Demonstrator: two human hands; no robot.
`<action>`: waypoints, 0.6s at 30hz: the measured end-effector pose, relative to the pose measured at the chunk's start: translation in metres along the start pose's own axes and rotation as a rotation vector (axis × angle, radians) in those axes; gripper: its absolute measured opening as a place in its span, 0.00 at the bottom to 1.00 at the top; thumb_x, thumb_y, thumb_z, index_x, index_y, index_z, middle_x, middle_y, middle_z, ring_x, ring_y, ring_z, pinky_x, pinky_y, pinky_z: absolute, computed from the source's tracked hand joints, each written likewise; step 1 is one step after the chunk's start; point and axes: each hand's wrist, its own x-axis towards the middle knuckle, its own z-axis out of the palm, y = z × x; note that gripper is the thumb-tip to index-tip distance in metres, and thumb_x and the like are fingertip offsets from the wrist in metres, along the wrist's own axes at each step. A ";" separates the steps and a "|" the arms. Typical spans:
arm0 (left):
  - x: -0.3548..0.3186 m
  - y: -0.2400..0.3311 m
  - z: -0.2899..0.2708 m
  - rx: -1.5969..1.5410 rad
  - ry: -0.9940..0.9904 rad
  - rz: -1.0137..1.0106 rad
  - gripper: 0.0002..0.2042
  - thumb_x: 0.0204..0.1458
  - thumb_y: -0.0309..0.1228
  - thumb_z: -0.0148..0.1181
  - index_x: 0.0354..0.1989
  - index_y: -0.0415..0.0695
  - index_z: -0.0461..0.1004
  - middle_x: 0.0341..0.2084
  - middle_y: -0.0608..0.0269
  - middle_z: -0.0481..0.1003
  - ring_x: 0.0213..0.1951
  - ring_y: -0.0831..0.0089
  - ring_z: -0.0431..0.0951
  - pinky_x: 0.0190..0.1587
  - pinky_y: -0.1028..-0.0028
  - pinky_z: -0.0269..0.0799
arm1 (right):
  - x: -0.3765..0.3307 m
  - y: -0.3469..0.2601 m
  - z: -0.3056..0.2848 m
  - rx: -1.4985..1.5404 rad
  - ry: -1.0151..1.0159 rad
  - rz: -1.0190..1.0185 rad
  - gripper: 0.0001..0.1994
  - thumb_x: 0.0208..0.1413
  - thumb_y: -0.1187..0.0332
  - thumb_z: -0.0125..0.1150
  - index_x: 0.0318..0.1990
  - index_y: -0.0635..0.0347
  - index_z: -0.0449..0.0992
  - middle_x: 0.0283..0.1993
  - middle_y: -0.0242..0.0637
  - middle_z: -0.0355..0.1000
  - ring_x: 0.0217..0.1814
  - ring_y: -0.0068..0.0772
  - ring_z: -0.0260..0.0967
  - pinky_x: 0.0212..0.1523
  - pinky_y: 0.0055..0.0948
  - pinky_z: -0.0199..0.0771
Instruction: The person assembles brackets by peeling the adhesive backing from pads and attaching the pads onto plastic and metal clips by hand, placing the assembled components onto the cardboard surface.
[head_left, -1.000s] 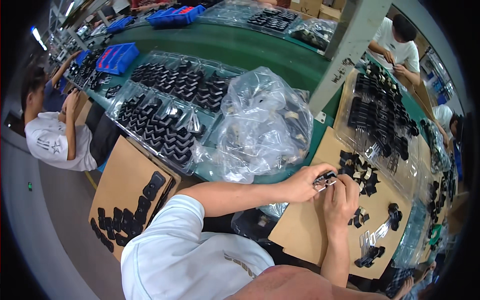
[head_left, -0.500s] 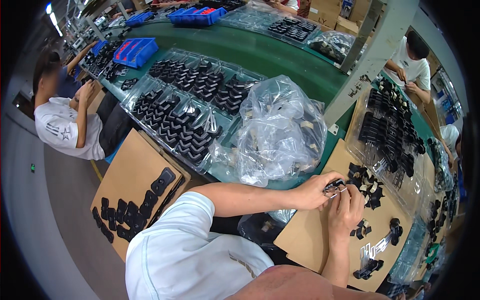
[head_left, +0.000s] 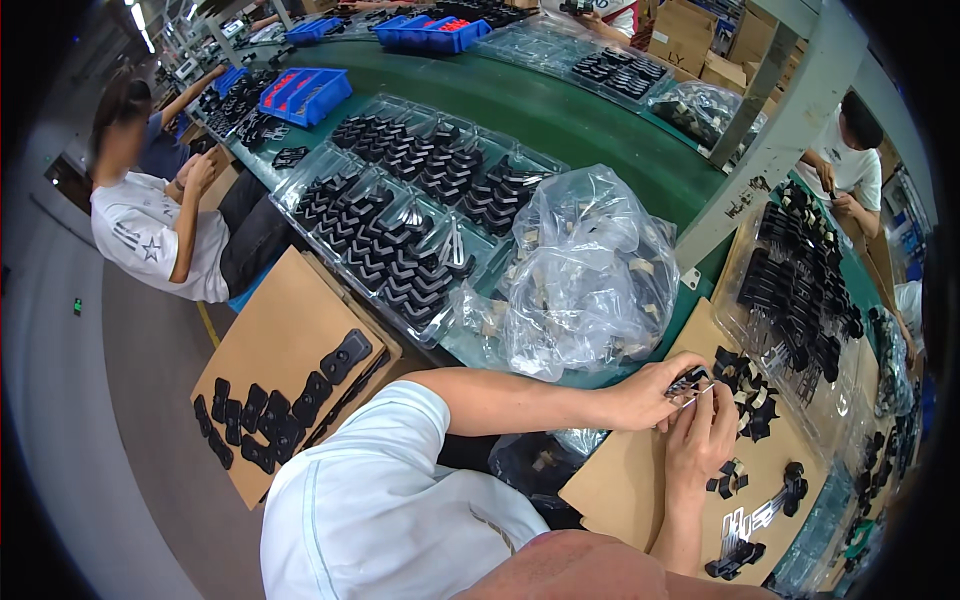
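My left hand (head_left: 648,392) grips a small black plastic part (head_left: 687,380) that has thin silver metal on it. My right hand (head_left: 700,438) meets it from the near side, its fingertips pinched at the bright metal end. The exact kind of part is too small to tell. Just right of the hands, black curved pieces with tan patches (head_left: 752,400) lie in a pile on a cardboard sheet (head_left: 625,485). Closer to me on that sheet are flat silver metal strips (head_left: 738,522) attached to black pieces (head_left: 737,560).
A clear plastic bag (head_left: 590,280) of parts stands beyond my left forearm. Behind it, clear trays (head_left: 455,235) hold rows of black parts. A metal post (head_left: 770,165) rises at the right. Black plates (head_left: 285,430) lie on cardboard at left, near a seated co-worker (head_left: 150,235).
The whole view has shifted, so the scene sits slightly further right and lower. Both hands stay together at the black part, with only small finger movement.
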 end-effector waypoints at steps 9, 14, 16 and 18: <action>0.000 -0.001 -0.001 -0.052 0.002 -0.001 0.25 0.62 0.17 0.46 0.69 0.43 0.59 0.33 0.58 0.75 0.28 0.73 0.75 0.29 0.73 0.75 | -0.001 -0.002 0.003 -0.041 0.001 0.002 0.19 0.53 0.77 0.68 0.54 0.61 0.80 0.58 0.44 0.75 0.42 0.39 0.75 0.42 0.33 0.75; 0.003 -0.009 0.001 -0.087 0.007 0.032 0.26 0.61 0.16 0.44 0.70 0.43 0.58 0.32 0.58 0.74 0.28 0.74 0.74 0.30 0.74 0.74 | -0.003 -0.002 0.004 -0.069 -0.004 -0.005 0.20 0.52 0.75 0.69 0.55 0.60 0.80 0.59 0.45 0.75 0.42 0.39 0.76 0.42 0.31 0.75; 0.003 -0.009 -0.001 -0.108 0.005 0.017 0.27 0.61 0.16 0.44 0.70 0.43 0.58 0.33 0.58 0.74 0.29 0.74 0.74 0.31 0.74 0.74 | -0.003 -0.002 0.005 -0.073 -0.002 -0.014 0.21 0.52 0.75 0.69 0.55 0.60 0.80 0.59 0.45 0.75 0.41 0.39 0.76 0.41 0.31 0.75; 0.003 -0.009 -0.002 -0.125 -0.013 0.003 0.27 0.61 0.16 0.44 0.70 0.43 0.58 0.34 0.58 0.74 0.30 0.74 0.74 0.32 0.74 0.74 | -0.003 -0.003 0.005 -0.089 -0.008 -0.008 0.21 0.51 0.74 0.69 0.55 0.61 0.79 0.59 0.45 0.75 0.41 0.39 0.75 0.41 0.31 0.74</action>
